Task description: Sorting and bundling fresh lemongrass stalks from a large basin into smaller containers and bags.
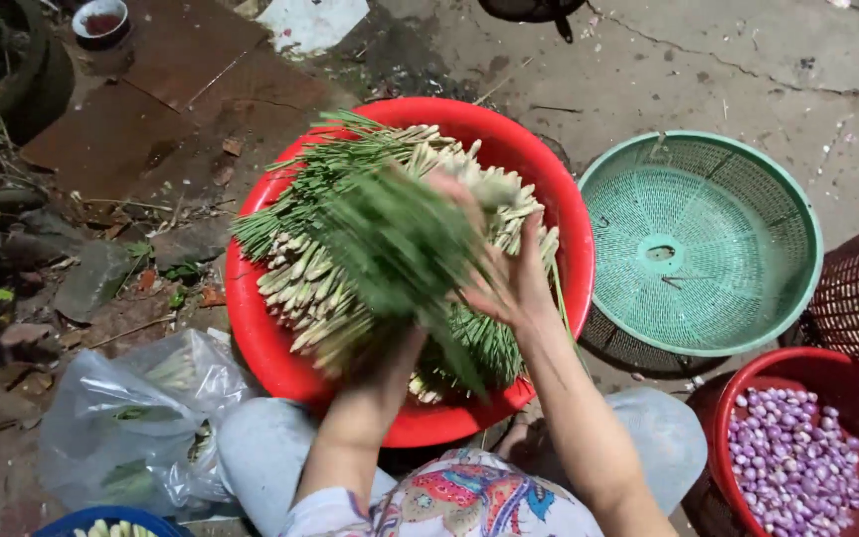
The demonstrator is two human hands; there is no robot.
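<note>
Here, the left hand (390, 368) grips a light, floppy bundle of green stalks (400, 249) mid-length, right hand (514, 283) fingers spread open against it.

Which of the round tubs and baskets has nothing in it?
The green mesh basket, right of the red tub of stalks; the red bowl holds shallots.

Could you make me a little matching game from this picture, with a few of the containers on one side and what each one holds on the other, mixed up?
Containers:
1. large round red plastic basin
2. round green plastic mesh basket
3. smaller red basin at lower right
4. clear plastic bag on the ground

Contents:
A. small purple shallots
B. nothing
C. green scraps and trimmings
D. long green stalks with pale ends

Pairs: 1-D, 2-B, 3-A, 4-C
</note>
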